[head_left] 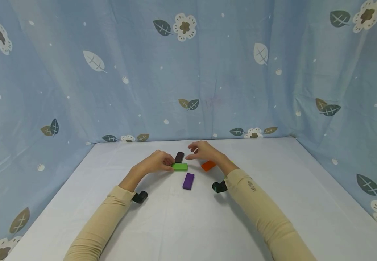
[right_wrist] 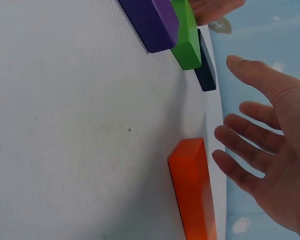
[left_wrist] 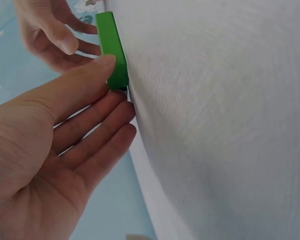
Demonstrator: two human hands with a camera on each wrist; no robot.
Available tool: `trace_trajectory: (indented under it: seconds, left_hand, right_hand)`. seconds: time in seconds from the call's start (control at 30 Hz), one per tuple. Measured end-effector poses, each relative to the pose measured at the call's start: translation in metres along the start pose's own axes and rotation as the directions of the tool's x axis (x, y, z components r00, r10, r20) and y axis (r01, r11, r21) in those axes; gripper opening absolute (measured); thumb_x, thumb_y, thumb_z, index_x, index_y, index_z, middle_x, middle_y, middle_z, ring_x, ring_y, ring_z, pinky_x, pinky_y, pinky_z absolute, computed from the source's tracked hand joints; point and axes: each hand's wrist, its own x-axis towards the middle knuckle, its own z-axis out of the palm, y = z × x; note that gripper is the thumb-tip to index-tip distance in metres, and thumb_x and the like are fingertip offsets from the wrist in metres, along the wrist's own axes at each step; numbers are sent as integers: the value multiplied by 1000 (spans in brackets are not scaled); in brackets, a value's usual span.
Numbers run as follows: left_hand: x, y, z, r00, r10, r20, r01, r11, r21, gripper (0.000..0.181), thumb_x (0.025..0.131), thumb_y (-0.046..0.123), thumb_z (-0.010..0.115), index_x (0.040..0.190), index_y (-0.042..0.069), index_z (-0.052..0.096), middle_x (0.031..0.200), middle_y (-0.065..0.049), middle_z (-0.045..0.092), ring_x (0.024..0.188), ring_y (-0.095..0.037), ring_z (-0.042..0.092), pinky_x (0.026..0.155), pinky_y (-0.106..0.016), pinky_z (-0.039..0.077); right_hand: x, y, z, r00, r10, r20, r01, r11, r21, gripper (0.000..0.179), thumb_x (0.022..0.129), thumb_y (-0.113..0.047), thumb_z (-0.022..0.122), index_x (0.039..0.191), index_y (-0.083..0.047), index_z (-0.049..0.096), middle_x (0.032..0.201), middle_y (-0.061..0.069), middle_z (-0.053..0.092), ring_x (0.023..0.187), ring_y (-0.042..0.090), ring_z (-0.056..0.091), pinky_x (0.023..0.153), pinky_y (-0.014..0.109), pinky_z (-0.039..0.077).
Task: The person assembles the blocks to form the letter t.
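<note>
My left hand [head_left: 157, 161] pinches the left end of a green rectangular block [head_left: 180, 167], which lies on the white table. In the left wrist view, the left thumb [left_wrist: 85, 82] presses on the green block [left_wrist: 110, 37] while the other fingers reach to its far side. A dark, almost black block [head_left: 179, 157] lies just behind the green one, and a purple block [head_left: 188, 181] lies in front. With relaxed, spread fingers, my right hand [head_left: 203, 150] hovers right of the dark block and holds nothing. Below its wrist is an orange block [right_wrist: 192, 185].
Something yellow [head_left: 232, 162] peeks out behind the right wrist, mostly hidden. Each wrist carries a black camera mount, the left one [head_left: 140, 197] and the right one [head_left: 219, 186]. A blue patterned curtain [head_left: 208, 79] hangs at the table's back and sides.
</note>
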Motion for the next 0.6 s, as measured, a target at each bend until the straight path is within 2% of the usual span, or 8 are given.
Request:
trace_trajectory:
  seconds: [0.33, 0.6]
  left_hand:
    - [-2, -1, -1, 1000, 8, 17, -8, 1000, -17, 24, 83, 18, 78, 104, 6, 75, 97, -5, 76, 87, -12, 71, 80, -26, 58]
    - [-1, -3, -1, 999, 40, 9, -39, 999, -29, 23, 83, 16, 78, 103, 5, 75, 96, -5, 76, 86, -12, 71, 79, -25, 58]
  right_hand:
    - [6, -2, 8, 1000, 0, 10, -1, 1000, 24, 63, 87, -35, 74, 137, -2, 54, 128, 17, 64, 117, 29, 61, 103, 41, 49]
    - [12, -4, 14, 1000, 22, 5, -23, 1000, 15, 64, 85, -39, 76, 135, -5, 56, 127, 12, 65, 116, 25, 61, 103, 38, 49]
